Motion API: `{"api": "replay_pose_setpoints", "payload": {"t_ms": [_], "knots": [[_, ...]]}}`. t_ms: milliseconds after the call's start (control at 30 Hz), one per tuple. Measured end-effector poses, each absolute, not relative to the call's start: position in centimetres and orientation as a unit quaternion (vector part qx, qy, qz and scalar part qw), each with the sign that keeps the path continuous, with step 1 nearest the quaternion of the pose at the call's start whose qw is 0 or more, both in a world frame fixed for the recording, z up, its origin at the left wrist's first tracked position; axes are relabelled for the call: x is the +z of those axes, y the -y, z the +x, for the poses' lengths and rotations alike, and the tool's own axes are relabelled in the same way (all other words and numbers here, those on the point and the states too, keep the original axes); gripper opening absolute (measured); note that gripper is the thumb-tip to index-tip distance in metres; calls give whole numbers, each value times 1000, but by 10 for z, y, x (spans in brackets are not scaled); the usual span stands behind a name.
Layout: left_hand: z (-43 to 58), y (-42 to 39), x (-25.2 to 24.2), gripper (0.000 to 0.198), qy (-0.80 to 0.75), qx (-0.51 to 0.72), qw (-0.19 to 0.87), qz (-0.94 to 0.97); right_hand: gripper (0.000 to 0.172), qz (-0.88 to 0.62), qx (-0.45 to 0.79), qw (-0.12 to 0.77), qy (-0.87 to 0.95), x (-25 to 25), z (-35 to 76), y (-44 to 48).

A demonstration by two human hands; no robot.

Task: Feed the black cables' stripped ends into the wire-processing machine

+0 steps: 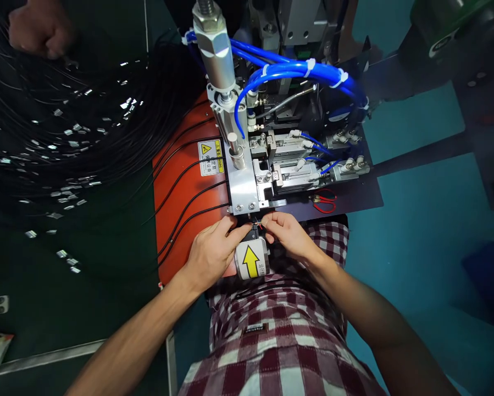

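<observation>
Low at the front of a metal machine (243, 190), my two hands meet over its lower end. My left hand (214, 247) is closed, thumb stretched toward a cable end; most of what it grips is hidden under the fingers. From that end come thin coloured wires (259, 224), one of them red. My right hand (286, 230) pinches the wires between thumb and fingertips. Just below the hands is a round part with a yellow arrow label (251, 261). Several black cables (193, 190) cross the orange board (176, 220) and run into the machine's left side.
A heap of black cables with shiny tags (85, 137) spreads over the dark green table at left. Another person's hand (43, 30) is above it. Red-handled cutters (325, 201) lie right of the machine. Blue air tubes (288, 69) arch overhead. A warning label (211, 158) marks the board.
</observation>
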State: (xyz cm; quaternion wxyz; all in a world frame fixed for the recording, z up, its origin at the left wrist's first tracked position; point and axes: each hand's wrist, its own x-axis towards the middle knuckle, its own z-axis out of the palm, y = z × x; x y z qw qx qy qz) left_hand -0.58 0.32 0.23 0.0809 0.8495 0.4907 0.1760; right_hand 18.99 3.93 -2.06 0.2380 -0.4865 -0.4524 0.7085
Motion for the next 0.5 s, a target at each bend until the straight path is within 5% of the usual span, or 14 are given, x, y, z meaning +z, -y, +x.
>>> {"api": "replay_pose_setpoints", "payload": {"t_ms": [267,500], "knots": [[-5,-3,1,32,-492,173,76,850,16,-581,451,297,609,-13,196,-28],[-7,-2,-4,32,-488,185,65,851,13,-552,423,320,644,-16,185,-27]]}}
